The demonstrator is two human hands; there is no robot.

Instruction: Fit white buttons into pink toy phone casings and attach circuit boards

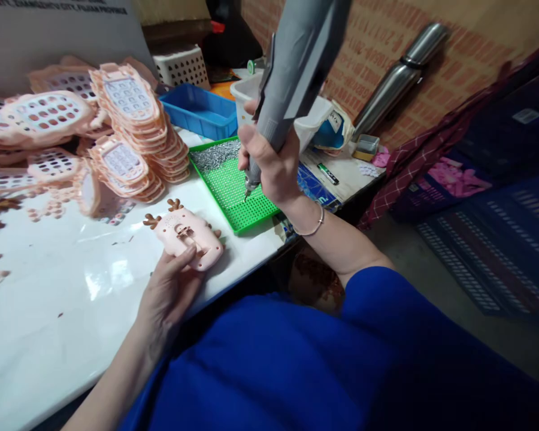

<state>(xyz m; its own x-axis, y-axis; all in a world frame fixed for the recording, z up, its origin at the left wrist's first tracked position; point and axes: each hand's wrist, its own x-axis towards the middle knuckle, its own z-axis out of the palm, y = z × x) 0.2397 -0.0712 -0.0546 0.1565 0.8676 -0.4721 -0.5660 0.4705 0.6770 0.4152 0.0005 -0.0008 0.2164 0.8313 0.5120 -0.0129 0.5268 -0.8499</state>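
A pink toy phone casing (189, 235) with brown antlers lies in my left hand (170, 281). Its back faces up, showing an open battery compartment and screw holes, with my thumb pressed on its lower part. My right hand (272, 158) is wrapped round a grey electric screwdriver (291, 72). The driver's bit points down over the green perforated tray (233, 209). Small silvery screws (215, 157) are heaped at the tray's far end.
Stacked pink casing shells (135, 120) with button panels fill the table's back left. Behind the tray stand a blue bin (200, 111) and a white tub (312, 120). A steel flask (399, 75) leans at the right, near a small battery (327, 173).
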